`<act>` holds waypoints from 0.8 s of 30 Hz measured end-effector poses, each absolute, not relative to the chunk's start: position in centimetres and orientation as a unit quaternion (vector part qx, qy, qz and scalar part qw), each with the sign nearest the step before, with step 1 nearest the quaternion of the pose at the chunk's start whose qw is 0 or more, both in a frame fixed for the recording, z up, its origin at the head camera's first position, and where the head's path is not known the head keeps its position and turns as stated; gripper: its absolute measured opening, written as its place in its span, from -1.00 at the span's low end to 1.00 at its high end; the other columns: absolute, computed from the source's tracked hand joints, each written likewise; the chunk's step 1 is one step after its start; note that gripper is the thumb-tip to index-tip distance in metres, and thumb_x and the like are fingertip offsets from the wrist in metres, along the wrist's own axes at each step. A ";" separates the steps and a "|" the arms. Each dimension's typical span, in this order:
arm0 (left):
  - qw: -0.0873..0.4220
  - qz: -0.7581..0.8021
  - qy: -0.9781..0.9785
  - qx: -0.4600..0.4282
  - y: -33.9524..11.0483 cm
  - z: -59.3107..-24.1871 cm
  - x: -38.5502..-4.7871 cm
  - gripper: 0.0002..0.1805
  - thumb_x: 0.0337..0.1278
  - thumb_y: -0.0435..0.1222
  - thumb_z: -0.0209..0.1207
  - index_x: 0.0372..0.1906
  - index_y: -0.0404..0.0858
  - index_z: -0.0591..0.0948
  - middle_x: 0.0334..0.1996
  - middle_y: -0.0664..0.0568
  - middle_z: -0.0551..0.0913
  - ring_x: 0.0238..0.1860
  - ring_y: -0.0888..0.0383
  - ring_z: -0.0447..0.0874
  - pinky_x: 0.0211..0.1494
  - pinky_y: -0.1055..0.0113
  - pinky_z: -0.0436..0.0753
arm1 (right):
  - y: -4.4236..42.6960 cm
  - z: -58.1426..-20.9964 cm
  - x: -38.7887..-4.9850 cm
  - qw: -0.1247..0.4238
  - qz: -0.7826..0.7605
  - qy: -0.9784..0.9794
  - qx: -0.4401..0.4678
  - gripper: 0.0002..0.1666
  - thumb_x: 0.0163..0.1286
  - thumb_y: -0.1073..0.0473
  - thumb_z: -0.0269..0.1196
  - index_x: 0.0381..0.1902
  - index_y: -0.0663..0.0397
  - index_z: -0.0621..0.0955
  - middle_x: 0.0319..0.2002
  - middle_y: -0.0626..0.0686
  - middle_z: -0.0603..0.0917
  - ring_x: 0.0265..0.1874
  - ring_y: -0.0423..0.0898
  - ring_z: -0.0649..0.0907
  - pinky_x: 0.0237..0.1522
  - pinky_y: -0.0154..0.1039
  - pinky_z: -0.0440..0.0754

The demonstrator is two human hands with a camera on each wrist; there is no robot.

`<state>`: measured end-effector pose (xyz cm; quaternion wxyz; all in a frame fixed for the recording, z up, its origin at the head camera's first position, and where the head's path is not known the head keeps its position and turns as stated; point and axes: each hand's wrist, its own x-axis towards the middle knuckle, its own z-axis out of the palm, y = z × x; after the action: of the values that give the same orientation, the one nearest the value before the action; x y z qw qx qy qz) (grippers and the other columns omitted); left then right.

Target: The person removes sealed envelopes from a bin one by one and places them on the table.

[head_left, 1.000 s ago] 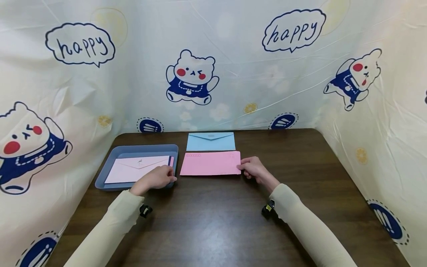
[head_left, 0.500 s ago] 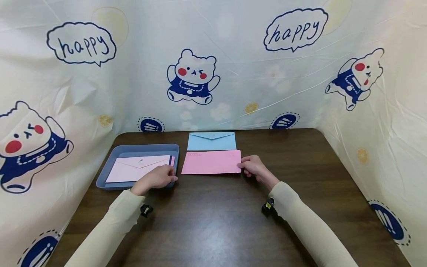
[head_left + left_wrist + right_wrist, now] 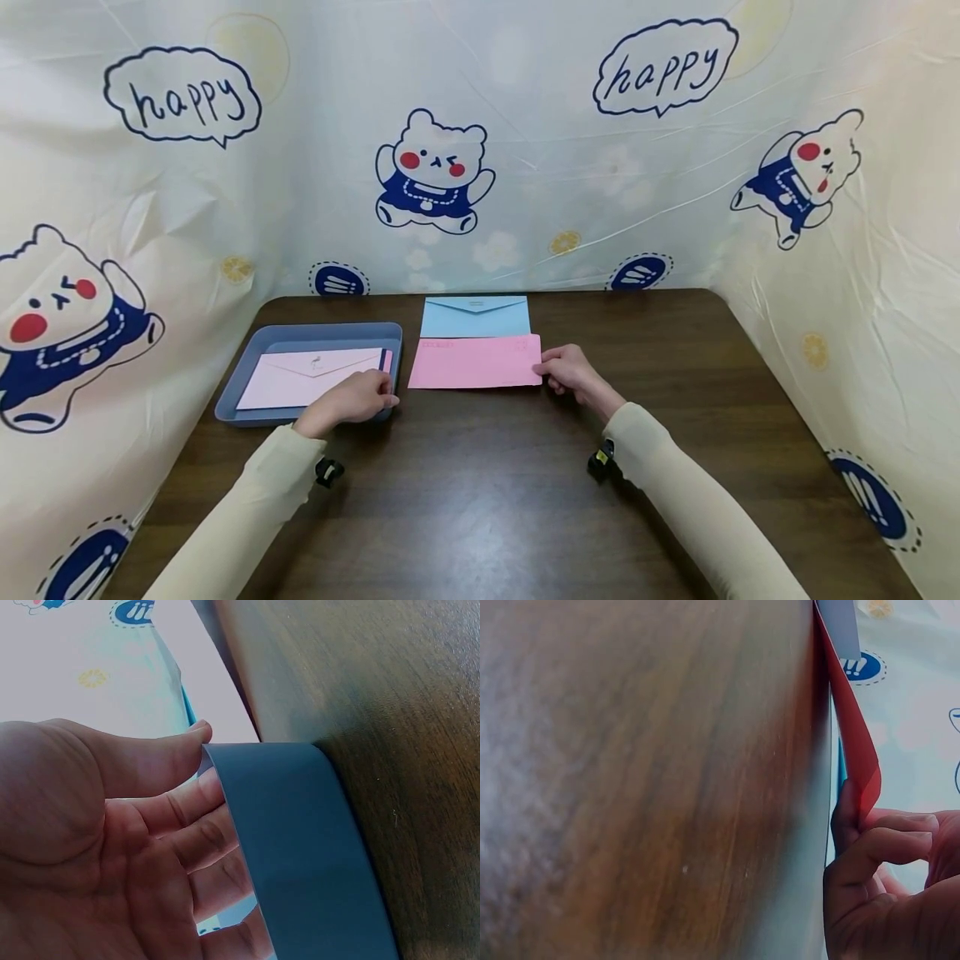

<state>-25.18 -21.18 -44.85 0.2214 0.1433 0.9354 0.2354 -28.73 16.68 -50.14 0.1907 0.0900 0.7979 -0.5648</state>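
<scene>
Pink envelope edged forward (right grip pinching).

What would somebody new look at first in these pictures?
Probably the red-cheeked, winking cartoon bear on the middle of the cloth behind the table. Next might be the bright pink envelope, its right end pinched by the right hand, just nearer than the light blue envelope. To its left, the left hand grips the blue tray, with a pale pink envelope inside.
</scene>
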 end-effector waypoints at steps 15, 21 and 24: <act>0.221 0.232 0.936 0.145 -21.2 -45.0 -25.4 -0.78 0.46 -0.34 0.26 -0.39 -0.28 0.57 -0.53 -0.03 0.47 -0.44 0.05 0.48 -0.31 0.22 0.46 | 16.5 -50.4 -29.2 0.188 -0.533 0.821 0.083 -0.67 0.49 0.22 0.35 0.12 0.29 0.68 -0.56 0.03 0.54 -0.64 -0.14 0.49 -0.55 -0.34 0.48; 0.221 0.236 0.935 0.142 -21.2 -45.0 -25.3 -0.78 0.46 -0.34 0.25 -0.39 -0.28 0.57 -0.53 -0.03 0.47 -0.44 0.06 0.49 -0.31 0.22 0.46 | 16.5 -50.3 -29.2 0.170 -0.511 0.840 0.068 -0.75 0.48 0.21 0.35 0.01 0.26 0.73 -0.58 0.04 0.52 -0.65 -0.12 0.47 -0.57 -0.33 0.45; 0.219 0.237 0.935 0.147 -21.2 -45.0 -25.3 -0.76 0.47 -0.35 0.25 -0.41 -0.28 0.56 -0.54 -0.02 0.45 -0.46 0.06 0.47 -0.32 0.23 0.44 | 16.5 -50.4 -29.3 0.165 -0.502 0.847 0.060 -0.80 0.47 0.21 0.35 -0.08 0.25 0.74 -0.60 0.03 0.51 -0.66 -0.12 0.46 -0.59 -0.33 0.43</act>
<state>-25.27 -21.17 -45.04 0.2195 0.1474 0.9347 0.2375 -29.29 16.53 -50.35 0.1647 0.0600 0.8467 -0.5024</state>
